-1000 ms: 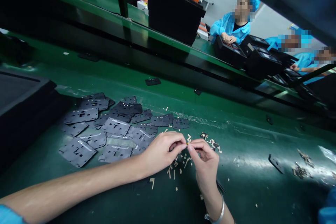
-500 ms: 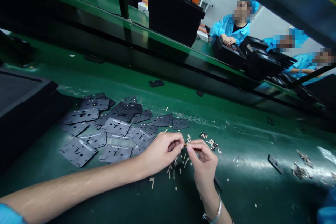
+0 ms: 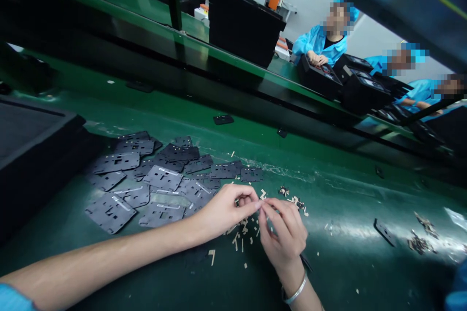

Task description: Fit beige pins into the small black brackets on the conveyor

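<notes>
My left hand (image 3: pixel 239 202) is pinched, thumb against index finger, above the middle of the green bench (image 3: pixel 175 272). Its fingertips meet those of my right hand (image 3: pixel 282 228), which comes in from the lower right with a silver bangle at the wrist. Whatever lies between the fingertips is too small and covered to make out. Beneath and around both hands lie scattered small beige paper pieces (image 3: pixel 212 256). Left of my hands spreads a loose heap of thin dark grey plates (image 3: pixel 163 177) with cut-outs. A dark slim tool (image 3: pixel 305 263) shows partly beside my right wrist.
A black foam tray (image 3: pixel 36 136) stands at the left. Small dark parts (image 3: pixel 419 242) and a single black plate (image 3: pixel 384 232) lie at the right. Beyond the rail, co-workers in blue (image 3: pixel 321 41) sit by black boxes (image 3: pixel 244 24).
A small yellowish piece seen between my fingertips is now hidden. My right hand has turned, its fingers now reaching over to the left fingertips. The camera view has shifted slightly.
</notes>
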`<state>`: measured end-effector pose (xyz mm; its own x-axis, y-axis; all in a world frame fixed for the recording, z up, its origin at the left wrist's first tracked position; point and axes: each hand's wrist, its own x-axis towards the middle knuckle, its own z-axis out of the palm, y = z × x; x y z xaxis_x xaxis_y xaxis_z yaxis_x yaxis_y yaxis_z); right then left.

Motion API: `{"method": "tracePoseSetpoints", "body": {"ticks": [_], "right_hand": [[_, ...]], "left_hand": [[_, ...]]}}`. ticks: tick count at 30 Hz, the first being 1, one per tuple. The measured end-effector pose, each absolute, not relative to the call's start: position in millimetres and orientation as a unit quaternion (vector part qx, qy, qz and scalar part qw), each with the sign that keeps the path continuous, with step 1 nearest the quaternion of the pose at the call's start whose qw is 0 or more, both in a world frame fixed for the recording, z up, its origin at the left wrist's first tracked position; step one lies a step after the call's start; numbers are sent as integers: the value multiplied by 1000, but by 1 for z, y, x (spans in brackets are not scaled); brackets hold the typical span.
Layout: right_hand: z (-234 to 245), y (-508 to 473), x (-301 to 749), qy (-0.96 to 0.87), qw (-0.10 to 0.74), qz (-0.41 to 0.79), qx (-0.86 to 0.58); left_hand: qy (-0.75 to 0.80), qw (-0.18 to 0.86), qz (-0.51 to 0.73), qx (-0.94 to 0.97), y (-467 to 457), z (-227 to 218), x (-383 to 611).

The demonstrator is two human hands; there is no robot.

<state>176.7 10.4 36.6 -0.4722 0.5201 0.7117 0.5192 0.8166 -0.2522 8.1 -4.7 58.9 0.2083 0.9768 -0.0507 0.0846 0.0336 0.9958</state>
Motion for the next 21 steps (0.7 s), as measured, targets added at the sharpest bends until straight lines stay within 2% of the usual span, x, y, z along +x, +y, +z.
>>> {"method": "tracePoseSetpoints", "body": {"ticks": [4, 9, 13, 21], "right_hand": [[39, 10, 176, -852, 418, 44, -311], [49, 13, 176, -775, 399, 240, -428], [50, 19, 178, -729, 378, 360, -443], [57, 24, 182, -742, 310, 437, -404]], "left_hand": [[459, 566, 441, 523, -4, 56, 8], [448, 564, 432, 542, -5, 57, 6], [451, 542, 406, 580, -6, 57, 6], [482, 498, 435, 575, -5, 57, 3]]}}
